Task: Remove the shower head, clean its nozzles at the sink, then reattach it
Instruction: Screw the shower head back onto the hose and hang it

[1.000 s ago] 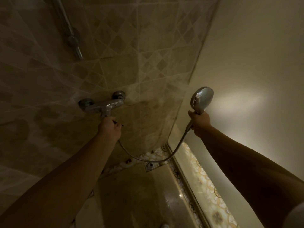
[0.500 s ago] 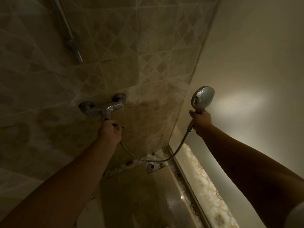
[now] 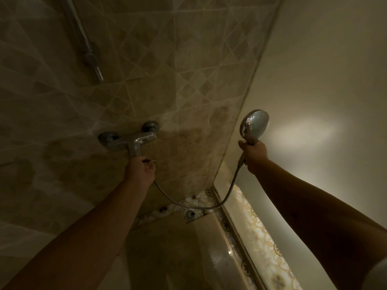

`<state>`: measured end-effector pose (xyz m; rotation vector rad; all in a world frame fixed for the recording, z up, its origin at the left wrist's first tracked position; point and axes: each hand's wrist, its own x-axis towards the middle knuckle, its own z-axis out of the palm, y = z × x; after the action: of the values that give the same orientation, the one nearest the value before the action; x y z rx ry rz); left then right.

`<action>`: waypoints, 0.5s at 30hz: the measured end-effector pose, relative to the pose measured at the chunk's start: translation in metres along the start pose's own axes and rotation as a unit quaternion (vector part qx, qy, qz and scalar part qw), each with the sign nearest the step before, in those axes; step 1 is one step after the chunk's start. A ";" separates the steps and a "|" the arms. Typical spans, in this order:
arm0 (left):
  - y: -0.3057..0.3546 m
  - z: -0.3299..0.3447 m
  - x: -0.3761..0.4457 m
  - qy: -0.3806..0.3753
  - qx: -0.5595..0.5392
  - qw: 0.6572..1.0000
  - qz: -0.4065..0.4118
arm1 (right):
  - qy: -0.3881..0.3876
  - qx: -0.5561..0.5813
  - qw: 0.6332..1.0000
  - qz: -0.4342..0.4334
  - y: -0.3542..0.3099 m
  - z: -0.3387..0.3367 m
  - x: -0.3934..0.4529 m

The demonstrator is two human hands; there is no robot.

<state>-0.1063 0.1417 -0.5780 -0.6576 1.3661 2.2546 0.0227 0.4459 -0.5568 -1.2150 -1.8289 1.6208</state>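
Observation:
The chrome shower head (image 3: 255, 124) is held up at the right, its round face turned partly toward me. My right hand (image 3: 253, 152) grips its handle. A metal hose (image 3: 201, 207) sags from the handle down and across to the chrome mixer tap (image 3: 134, 141) on the tiled wall. My left hand (image 3: 139, 169) grips the lever or hose joint just under the tap; what lies inside the fist is hidden.
A chrome riser rail (image 3: 84, 41) runs up the tiled wall at upper left. A square floor drain (image 3: 190, 214) sits in the corner below the hose. A frosted glass panel (image 3: 326, 84) and its patterned sill close off the right side.
The shower head has shifted slightly and its face turned a little more toward me. My left hand stays at the tap.

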 end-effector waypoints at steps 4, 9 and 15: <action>0.000 -0.002 0.003 0.027 -0.058 0.997 -0.036 | -0.001 -0.011 1.000 -0.003 0.001 0.000 0.001; 0.003 -0.010 0.001 0.005 -0.012 0.999 -0.047 | -0.007 -0.010 1.000 0.004 0.002 0.002 0.000; 0.003 -0.017 -0.002 -0.019 0.014 0.998 -0.058 | -0.036 -0.025 0.999 0.011 -0.004 0.010 -0.005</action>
<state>-0.1035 0.1251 -0.5817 -0.6640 1.3058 2.1423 0.0165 0.4362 -0.5543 -1.2158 -1.9170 1.6593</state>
